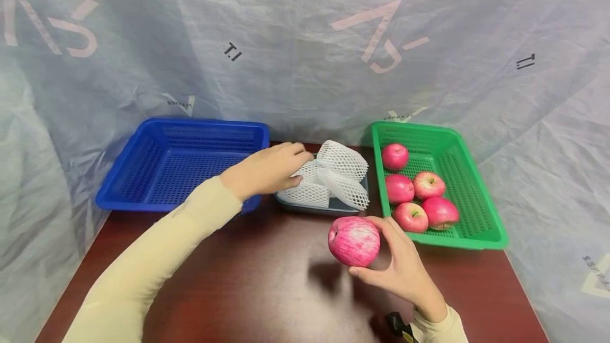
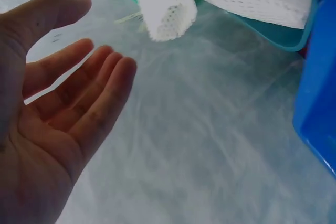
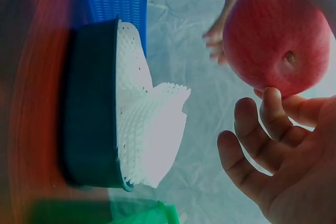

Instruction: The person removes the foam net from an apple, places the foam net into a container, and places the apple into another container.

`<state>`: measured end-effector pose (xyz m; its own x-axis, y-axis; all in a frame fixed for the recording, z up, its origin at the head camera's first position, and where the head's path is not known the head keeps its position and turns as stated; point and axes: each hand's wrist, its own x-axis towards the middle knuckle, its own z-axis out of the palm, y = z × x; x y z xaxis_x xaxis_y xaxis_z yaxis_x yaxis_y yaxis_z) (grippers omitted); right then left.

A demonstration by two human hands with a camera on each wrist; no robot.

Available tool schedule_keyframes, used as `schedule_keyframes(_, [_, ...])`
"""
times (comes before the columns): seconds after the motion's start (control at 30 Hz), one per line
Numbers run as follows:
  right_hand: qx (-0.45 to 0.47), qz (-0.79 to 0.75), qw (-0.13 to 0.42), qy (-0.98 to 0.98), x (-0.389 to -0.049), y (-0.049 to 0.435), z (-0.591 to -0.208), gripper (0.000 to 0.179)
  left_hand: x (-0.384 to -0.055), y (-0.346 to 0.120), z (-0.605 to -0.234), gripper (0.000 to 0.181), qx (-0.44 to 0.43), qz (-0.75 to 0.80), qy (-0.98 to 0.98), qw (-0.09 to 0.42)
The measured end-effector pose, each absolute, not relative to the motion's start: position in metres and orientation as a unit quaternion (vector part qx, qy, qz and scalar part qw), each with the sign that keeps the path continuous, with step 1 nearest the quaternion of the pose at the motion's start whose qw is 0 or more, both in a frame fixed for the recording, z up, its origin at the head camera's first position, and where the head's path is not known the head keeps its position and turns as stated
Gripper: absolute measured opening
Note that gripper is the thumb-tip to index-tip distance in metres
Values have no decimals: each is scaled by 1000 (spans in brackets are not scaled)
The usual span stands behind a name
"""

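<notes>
My right hand (image 1: 402, 266) holds a red-pink apple (image 1: 355, 241) between thumb and fingers, above the front of the table. In the right wrist view the apple (image 3: 278, 38) shows one dimpled end, and the other fingers spread below it. Over the left side of a small dark tray (image 1: 305, 207) reaches my left hand (image 1: 267, 169), with nothing in its grasp. Its fingers (image 2: 84, 90) are loosely bent and apart from the thumb in the left wrist view. White foam net sleeves (image 1: 343, 160) are heaped in the tray, some sticking up past its rim.
At the left stands a blue basket (image 1: 181, 207) with slotted walls. A green basket (image 1: 481, 189) on the right holds several apples (image 1: 440, 213) along its left side. A grey printed sheet (image 1: 295, 41) hangs behind the dark red-brown table (image 1: 248, 290).
</notes>
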<state>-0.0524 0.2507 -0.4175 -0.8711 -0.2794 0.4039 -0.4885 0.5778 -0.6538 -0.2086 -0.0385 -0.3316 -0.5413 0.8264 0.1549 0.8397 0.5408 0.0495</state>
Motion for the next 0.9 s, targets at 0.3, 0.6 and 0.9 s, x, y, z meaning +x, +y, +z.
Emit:
schedule_keyframes(0.3, [216,406,114,-881,-60,247,-410,86,-139,-93,-333,35,-477,-77,-865,134])
schedule_keyframes(0.6, [222,398,112,-883,-60,241,-406,86,-95,-128,-346,35,-443,-60,-881,154])
schedule_keyframes(0.9, [220,350,110,-904,-70,257,-385,84,-79,-143,-355,35,-404,-93,-901,124])
